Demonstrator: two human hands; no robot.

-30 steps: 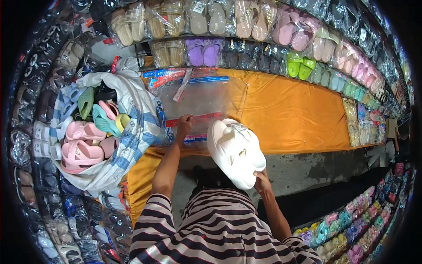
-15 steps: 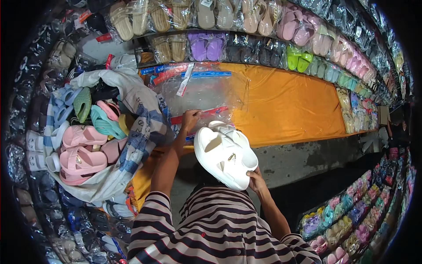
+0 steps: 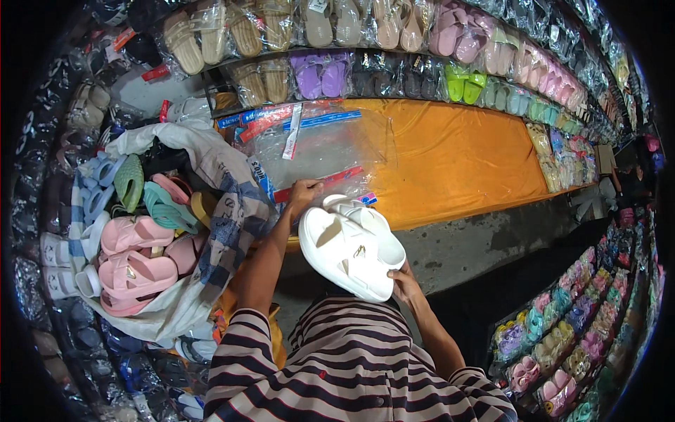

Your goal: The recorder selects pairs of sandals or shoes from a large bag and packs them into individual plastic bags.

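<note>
A pair of white sandals (image 3: 346,257) with a small gold ornament on the straps is held together in front of my body. My right hand (image 3: 406,283) grips them at their lower right end, thumb on top. My left hand (image 3: 305,193) is closed at the red-edged end of a clear plastic bag (image 3: 330,151), its fingers pinching the film. More clear bags with blue and red strips lie stacked beneath it on the orange cloth (image 3: 457,151). The sandals' upper left edge is close to the bag's near end.
At left stands a large open sack (image 3: 176,302) full of loose sandals, with pink sandals (image 3: 135,271) on top. Racks of bagged slippers (image 3: 323,74) line the far side, and more bagged footwear (image 3: 555,337) stands at lower right. Another person (image 3: 628,181) is at far right.
The view has shifted slightly, and the sandals sit a little further left and tilt slightly differently. Both hands keep their holds.
</note>
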